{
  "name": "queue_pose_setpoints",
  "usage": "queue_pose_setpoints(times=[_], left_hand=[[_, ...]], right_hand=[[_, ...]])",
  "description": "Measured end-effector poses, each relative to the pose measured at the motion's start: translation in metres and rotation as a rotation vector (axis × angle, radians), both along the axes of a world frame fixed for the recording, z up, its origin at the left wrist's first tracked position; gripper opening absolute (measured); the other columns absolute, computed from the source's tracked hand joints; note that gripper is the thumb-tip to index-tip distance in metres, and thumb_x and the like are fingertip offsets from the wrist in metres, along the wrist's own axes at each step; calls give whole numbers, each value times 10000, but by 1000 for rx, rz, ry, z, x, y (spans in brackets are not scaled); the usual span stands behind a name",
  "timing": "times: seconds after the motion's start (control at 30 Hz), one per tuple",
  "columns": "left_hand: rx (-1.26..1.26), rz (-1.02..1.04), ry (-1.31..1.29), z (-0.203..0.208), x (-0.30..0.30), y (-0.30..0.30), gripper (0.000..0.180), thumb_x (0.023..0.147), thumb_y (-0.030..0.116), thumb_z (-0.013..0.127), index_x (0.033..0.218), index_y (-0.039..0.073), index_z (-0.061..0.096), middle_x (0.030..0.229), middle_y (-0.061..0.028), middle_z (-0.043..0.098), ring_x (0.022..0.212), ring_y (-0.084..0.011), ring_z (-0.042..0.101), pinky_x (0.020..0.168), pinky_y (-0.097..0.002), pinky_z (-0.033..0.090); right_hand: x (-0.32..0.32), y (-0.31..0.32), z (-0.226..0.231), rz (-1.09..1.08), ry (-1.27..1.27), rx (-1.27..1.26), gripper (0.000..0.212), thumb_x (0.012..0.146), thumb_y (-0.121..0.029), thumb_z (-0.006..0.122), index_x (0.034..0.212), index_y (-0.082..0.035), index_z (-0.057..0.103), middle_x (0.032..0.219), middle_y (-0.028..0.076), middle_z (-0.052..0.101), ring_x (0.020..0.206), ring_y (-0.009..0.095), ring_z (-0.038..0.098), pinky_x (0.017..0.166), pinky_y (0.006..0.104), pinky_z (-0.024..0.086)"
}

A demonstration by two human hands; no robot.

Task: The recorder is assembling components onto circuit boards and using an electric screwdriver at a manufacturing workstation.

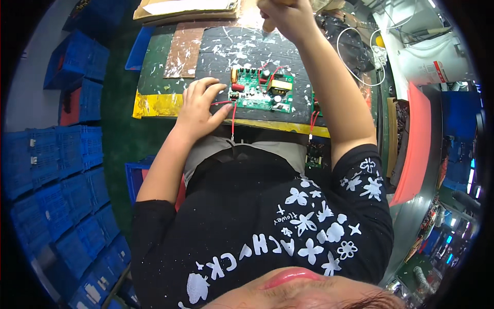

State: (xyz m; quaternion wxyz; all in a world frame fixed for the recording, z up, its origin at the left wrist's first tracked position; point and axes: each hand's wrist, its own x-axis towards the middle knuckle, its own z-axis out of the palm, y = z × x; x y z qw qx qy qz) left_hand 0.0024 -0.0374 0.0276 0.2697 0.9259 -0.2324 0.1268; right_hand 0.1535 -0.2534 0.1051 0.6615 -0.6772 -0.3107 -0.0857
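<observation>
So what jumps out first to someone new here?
Probably the bright green circuit board near the bench's yellow front edge, with the left hand just left of it. Next, the blue crates stacked down the picture's left side, and the black shirt with white flower prints filling the lower middle.
</observation>
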Motion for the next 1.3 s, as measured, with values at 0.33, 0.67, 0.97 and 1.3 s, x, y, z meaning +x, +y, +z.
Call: queue_pose_setpoints(times=[0.33, 0.67, 0.97, 1.3], left_hand=[[53, -43, -130, -16, 2, -1, 441, 734, 308, 673, 1139, 160, 579, 1097, -64, 536, 1035, -259, 492, 889, -394, 364], [161, 25, -117, 13, -1, -23, 449, 797, 328, 604, 1195, 125, 556, 1213, -99, 497, 1122, -305, 431, 953, -415, 310], [488, 181, -62, -4, 2, -68, 737, 831, 552, 488, 1272, -37, 445, 1399, -152, 329, 1287, -280, 262, 1022, -466, 174], [490, 267, -73, -14, 3, -80, 796, 779, 562, 545, 1260, -65, 447, 1434, -189, 275, 1331, -281, 199, 1026, -482, 151]], right_hand=[[-79, 10, 13, -142, 113, -349, 227, 808, -38, 502, 1029, 0, 535, 679, 44, 552, 562, 111, 566, 517, 257, 455], [-81, 7, 0, -133, 298, -162, 265, 794, -51, 493, 1050, 9, 531, 695, 23, 546, 590, 101, 561, 536, 238, 453], [-79, 2, -8, -141, 306, -147, 278, 818, -76, 508, 1085, -4, 528, 720, 15, 550, 595, 90, 546, 545, 234, 445], [-79, -1, -4, -91, 121, -191, 260, 848, -107, 503, 1099, -48, 533, 699, 9, 539, 603, 85, 515, 531, 243, 422]])
